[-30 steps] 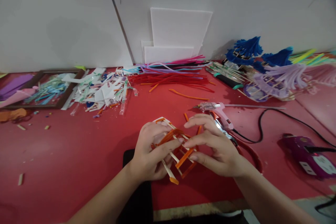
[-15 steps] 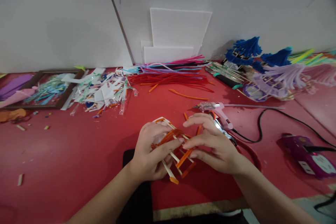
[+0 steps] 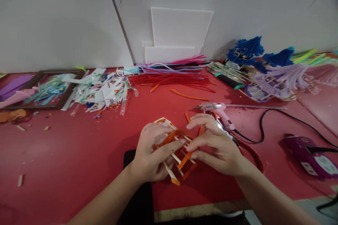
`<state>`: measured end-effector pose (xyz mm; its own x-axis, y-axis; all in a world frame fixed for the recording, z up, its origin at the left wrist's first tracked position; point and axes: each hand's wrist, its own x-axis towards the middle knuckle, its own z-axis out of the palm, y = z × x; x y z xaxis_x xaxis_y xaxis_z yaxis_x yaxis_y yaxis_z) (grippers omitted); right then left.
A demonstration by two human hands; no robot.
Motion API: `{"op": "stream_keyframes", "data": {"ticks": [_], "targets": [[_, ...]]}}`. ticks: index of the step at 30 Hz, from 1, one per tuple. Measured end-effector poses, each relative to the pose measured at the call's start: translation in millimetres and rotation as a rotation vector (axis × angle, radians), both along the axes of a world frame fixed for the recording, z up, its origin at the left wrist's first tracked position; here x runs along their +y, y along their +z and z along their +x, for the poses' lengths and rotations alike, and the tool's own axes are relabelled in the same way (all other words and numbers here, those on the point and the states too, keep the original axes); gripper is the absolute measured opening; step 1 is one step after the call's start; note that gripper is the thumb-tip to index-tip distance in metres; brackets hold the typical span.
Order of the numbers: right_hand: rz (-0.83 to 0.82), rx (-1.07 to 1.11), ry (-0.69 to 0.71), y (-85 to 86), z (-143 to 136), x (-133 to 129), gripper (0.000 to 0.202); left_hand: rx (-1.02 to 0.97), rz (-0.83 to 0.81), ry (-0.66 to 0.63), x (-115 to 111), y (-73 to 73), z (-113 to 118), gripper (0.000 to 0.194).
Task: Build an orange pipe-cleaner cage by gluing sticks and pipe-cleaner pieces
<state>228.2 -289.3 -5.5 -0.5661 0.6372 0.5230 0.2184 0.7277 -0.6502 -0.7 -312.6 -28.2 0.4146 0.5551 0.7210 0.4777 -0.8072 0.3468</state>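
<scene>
My left hand (image 3: 149, 154) is wrapped round a small frame of pale wooden sticks (image 3: 170, 173) joined with orange fuzzy strips. Its thumb presses along the top, and part of the frame is hidden by the fingers. An orange pipe cleaner piece (image 3: 185, 160) lies across the sticks at the near right side. My right hand (image 3: 218, 146) pinches the upper end of this piece between thumb and fingertip, the index finger raised. Just beyond the right hand lie a pink glue gun (image 3: 225, 115) and pliers (image 3: 221, 127) with red handles, partly covered by the hand.
Red and coloured pipe cleaners (image 3: 171, 78) lie at the back by the wall. White scraps (image 3: 107, 93) and a brown picture frame (image 3: 62, 102) are on the left. Blue and lilac fuzzy models (image 3: 282, 77) stand back right. A purple power socket block (image 3: 307, 156) with a black cord sits right.
My right hand has shifted very slightly to the right, still pinching the orange piece. My left hand and the stick frame have hardly moved.
</scene>
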Motion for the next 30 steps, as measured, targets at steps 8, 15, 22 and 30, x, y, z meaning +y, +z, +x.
{"op": "stream_keyframes", "data": {"ticks": [8, 15, 22, 30], "targets": [[0.006, 0.02, -0.031, 0.4, 1, -3, 0.015, -0.005, -0.017, 0.019, 2, 4.4, -1, 0.03], [0.008, 0.035, -0.065, 0.9, 0, -5, 0.018, -0.018, -0.016, 0.035, 2, 5.6, 1, 0.029], [-0.098, 0.042, -0.113, -1.0, 2, -7, 0.028, -0.048, -0.001, 0.027, 2, 1.5, 1, 0.028], [-0.372, 0.5, -0.537, -10.2, -4, 3, 0.01, -0.223, -0.2, 0.0, -1, 1.5, 1, 0.035]]}}
